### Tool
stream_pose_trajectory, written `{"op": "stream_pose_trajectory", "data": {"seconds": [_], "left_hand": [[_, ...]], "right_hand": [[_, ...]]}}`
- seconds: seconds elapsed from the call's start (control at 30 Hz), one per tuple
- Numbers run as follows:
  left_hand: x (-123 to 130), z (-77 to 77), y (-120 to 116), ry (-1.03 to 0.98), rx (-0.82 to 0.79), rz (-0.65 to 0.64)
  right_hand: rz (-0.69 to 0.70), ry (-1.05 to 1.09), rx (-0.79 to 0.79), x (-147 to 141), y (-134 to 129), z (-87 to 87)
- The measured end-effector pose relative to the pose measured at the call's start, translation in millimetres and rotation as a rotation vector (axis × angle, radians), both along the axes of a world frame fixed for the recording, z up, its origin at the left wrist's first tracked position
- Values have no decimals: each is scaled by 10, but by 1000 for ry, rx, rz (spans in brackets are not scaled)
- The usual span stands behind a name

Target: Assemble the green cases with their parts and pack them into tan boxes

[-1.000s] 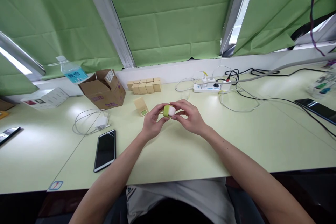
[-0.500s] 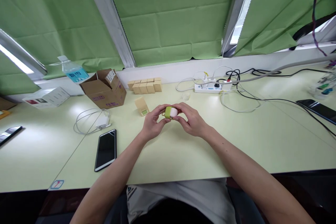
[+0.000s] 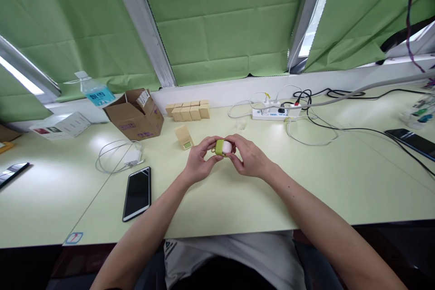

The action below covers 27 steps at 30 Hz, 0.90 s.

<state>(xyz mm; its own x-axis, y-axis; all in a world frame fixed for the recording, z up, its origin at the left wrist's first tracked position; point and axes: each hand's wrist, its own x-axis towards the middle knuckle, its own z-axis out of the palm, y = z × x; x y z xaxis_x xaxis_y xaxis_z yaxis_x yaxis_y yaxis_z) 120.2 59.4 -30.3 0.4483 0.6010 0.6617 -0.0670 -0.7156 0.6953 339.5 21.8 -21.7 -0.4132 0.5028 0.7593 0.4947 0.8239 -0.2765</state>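
Observation:
Between my two hands, above the pale table, is a small rounded white case point(image 3: 227, 147) partly inside a green cover point(image 3: 219, 147). My left hand point(image 3: 201, 161) grips the green cover between thumb and fingers. My right hand point(image 3: 248, 156) has its thumb and fingers closed on the white case's end. A small ring shows at the cover's left side. Just left of my left hand stands an open small cardboard box point(image 3: 183, 137) with a green item in its lower part.
Several small boxes point(image 3: 188, 112) sit in rows near the wall, beside a larger open carton point(image 3: 136, 115). A phone point(image 3: 137, 194) lies left of my left forearm. A power strip point(image 3: 272, 112) with cables is behind at right.
The white case and green cover have shifted slightly right and show more of the white part. My right hand's fingers have moved slightly around the white end.

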Motion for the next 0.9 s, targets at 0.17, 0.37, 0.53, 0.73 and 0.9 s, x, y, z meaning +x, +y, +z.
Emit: {"op": "stream_pose_trajectory", "data": {"seconds": [0.17,0.37,0.53,0.73,0.9], "left_hand": [[-3,28,-11,2,-12,10],[4,18,-36,-13,-62,26],[38,-64,0,-80,-291,-44],[105,-61,53,-185,-571,-148],[187,13,-25,-250,-639,-175]], "right_hand": [[-21,-25,35,-1,-7,0],[-90,-54,93,-27,9,-22],[-96,42,157,44,-1,50],[-68,50,299,46,15,32],[-54,173,181,-61,22,-18]]}}
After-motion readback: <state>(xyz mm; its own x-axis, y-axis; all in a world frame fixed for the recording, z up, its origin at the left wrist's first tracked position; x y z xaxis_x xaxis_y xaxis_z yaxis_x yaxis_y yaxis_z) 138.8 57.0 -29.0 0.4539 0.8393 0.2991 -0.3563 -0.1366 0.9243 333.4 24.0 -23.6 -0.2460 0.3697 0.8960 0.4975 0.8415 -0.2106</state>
